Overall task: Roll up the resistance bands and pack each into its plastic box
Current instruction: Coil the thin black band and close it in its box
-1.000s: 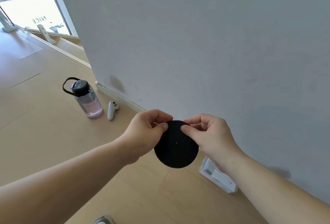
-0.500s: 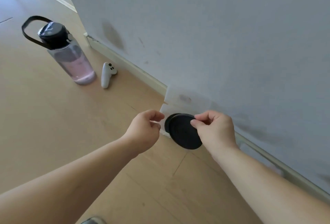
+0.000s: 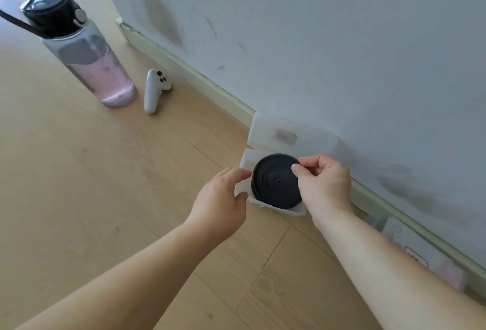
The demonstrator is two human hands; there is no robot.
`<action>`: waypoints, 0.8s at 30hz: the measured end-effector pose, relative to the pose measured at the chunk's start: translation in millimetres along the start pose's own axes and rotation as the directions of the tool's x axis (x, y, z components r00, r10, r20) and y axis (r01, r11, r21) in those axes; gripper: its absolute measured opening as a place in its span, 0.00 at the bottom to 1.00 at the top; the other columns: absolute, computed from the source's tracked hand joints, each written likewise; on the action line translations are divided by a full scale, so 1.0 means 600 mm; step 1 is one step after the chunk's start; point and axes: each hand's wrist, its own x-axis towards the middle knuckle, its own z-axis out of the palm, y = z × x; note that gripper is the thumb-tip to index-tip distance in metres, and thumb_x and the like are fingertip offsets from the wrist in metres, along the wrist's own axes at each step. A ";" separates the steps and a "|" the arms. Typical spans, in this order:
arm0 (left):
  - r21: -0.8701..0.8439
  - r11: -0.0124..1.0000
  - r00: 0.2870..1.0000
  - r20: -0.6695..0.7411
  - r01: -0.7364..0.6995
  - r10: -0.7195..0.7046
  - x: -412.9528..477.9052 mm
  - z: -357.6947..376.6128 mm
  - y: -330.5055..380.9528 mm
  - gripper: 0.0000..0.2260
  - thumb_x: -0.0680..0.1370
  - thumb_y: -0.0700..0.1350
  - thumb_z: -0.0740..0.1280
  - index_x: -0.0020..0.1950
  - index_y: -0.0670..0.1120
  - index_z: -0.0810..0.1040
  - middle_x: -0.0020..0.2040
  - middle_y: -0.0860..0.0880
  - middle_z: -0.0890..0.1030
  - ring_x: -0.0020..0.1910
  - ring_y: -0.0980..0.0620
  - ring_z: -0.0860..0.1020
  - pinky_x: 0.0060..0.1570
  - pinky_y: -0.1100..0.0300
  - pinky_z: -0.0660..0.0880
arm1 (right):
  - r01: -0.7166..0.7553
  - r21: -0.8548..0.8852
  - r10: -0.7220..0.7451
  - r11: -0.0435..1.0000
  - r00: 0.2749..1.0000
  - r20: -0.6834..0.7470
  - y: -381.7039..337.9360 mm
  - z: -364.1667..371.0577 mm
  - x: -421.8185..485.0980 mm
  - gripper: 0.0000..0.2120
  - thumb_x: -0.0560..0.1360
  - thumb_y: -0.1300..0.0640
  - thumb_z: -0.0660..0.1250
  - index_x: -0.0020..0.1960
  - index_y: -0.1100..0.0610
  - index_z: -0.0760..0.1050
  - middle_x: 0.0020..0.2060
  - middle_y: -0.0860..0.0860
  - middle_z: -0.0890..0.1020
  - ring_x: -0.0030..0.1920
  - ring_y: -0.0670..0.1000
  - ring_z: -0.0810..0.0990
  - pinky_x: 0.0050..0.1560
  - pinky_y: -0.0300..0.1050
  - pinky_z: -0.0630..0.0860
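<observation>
A black resistance band (image 3: 274, 182), rolled into a flat coil, lies inside an open translucent plastic box (image 3: 246, 161) on the wooden floor by the wall. The box lid (image 3: 284, 133) stands up against the baseboard. My right hand (image 3: 323, 185) pinches the coil's upper right edge between thumb and fingers. My left hand (image 3: 223, 198) sits at the box's left rim, thumb and fingers curled around that edge.
A water bottle (image 3: 86, 51) with a black cap and strap stands at the far left. A white controller (image 3: 155, 90) lies beside it. Another plastic box (image 3: 431, 261) with a label rests along the baseboard at the right. The grey wall (image 3: 315, 40) runs close behind.
The rolled band went from held up in both hands down into the open box. My left hand let go of it and moved to the box's left rim. The view tilted down.
</observation>
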 end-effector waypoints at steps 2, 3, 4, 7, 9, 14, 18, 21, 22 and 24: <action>-0.009 0.999 0.999 -0.013 -0.043 0.043 -0.025 0.006 -0.012 0.14 0.80 0.41 0.68 0.64 0.52 0.80 0.57 0.60 0.81 0.53 0.64 0.76 0.56 0.63 0.74 | 0.000 0.008 0.000 1.000 1.000 0.006 0.008 0.004 0.000 0.05 0.76 0.64 0.74 0.46 0.54 0.82 0.37 0.46 0.84 0.38 0.45 0.82 0.39 0.32 0.73; -0.024 0.998 0.998 -0.020 -0.055 0.055 -0.037 0.010 -0.018 0.12 0.79 0.41 0.69 0.60 0.51 0.82 0.53 0.60 0.82 0.51 0.63 0.77 0.55 0.62 0.76 | 0.002 0.005 -0.003 1.000 1.000 0.023 0.010 0.007 0.000 0.06 0.76 0.64 0.74 0.45 0.53 0.81 0.38 0.46 0.84 0.39 0.45 0.82 0.40 0.33 0.73; -0.045 0.997 0.998 -0.025 -0.063 0.062 -0.047 0.013 -0.023 0.10 0.78 0.41 0.70 0.57 0.51 0.83 0.50 0.60 0.82 0.51 0.62 0.78 0.54 0.62 0.77 | 0.004 -0.004 -0.004 1.000 0.999 0.049 0.013 0.011 0.000 0.07 0.76 0.63 0.74 0.45 0.53 0.81 0.38 0.46 0.84 0.39 0.44 0.82 0.40 0.33 0.74; -0.108 0.993 0.997 -0.054 -0.052 0.047 -0.053 0.017 -0.026 0.07 0.78 0.40 0.70 0.53 0.50 0.84 0.45 0.58 0.84 0.48 0.60 0.82 0.52 0.61 0.78 | 0.005 -0.068 0.005 0.998 0.990 0.142 0.022 0.025 -0.001 0.07 0.77 0.63 0.73 0.45 0.52 0.80 0.40 0.46 0.85 0.43 0.45 0.83 0.44 0.36 0.75; -0.091 0.995 0.996 -0.087 -0.029 0.022 -0.041 0.017 -0.026 0.08 0.79 0.40 0.69 0.55 0.48 0.84 0.47 0.56 0.83 0.46 0.58 0.82 0.51 0.59 0.79 | -0.024 -0.092 0.037 0.995 0.990 0.137 0.031 0.032 0.000 0.06 0.77 0.61 0.73 0.46 0.51 0.80 0.42 0.46 0.85 0.45 0.48 0.84 0.44 0.39 0.75; -0.050 0.995 0.991 -0.110 -0.083 0.077 -0.012 0.020 -0.014 0.13 0.81 0.40 0.67 0.65 0.48 0.80 0.56 0.54 0.81 0.52 0.53 0.81 0.55 0.53 0.79 | -0.050 -0.096 0.064 0.994 0.988 0.143 0.041 0.027 0.007 0.05 0.77 0.61 0.73 0.48 0.52 0.80 0.43 0.48 0.85 0.46 0.49 0.83 0.41 0.37 0.74; 0.082 0.988 0.991 -0.014 -0.131 0.133 0.014 0.019 -0.002 0.14 0.81 0.42 0.65 0.67 0.50 0.79 0.58 0.55 0.80 0.54 0.50 0.78 0.53 0.52 0.78 | -0.043 -0.143 0.071 0.989 0.979 0.191 0.047 0.022 0.011 0.05 0.77 0.61 0.73 0.47 0.52 0.80 0.43 0.48 0.85 0.46 0.50 0.84 0.43 0.39 0.75; 0.153 0.978 0.990 0.028 -0.142 0.139 0.024 0.023 -0.003 0.14 0.81 0.43 0.65 0.66 0.50 0.78 0.58 0.54 0.80 0.56 0.48 0.76 0.54 0.49 0.77 | -0.035 -0.152 0.068 0.988 0.973 0.219 0.048 0.017 0.009 0.06 0.77 0.62 0.73 0.45 0.52 0.81 0.43 0.49 0.86 0.46 0.51 0.84 0.43 0.40 0.76; 0.144 0.981 0.992 0.016 -0.130 0.129 0.027 0.026 -0.003 0.13 0.82 0.43 0.65 0.66 0.49 0.79 0.58 0.53 0.80 0.57 0.48 0.76 0.55 0.49 0.77 | -0.039 -0.147 0.072 0.988 0.971 0.226 0.048 0.015 0.007 0.06 0.77 0.62 0.73 0.45 0.52 0.81 0.43 0.49 0.86 0.46 0.50 0.84 0.43 0.39 0.76; 0.102 0.991 0.996 -0.031 -0.086 0.089 0.034 0.031 -0.001 0.12 0.83 0.44 0.65 0.65 0.50 0.80 0.57 0.53 0.80 0.58 0.48 0.76 0.57 0.52 0.75 | -0.043 -0.130 0.073 0.991 0.969 0.235 0.048 0.011 0.001 0.06 0.77 0.63 0.73 0.45 0.52 0.81 0.42 0.49 0.86 0.45 0.48 0.84 0.41 0.37 0.75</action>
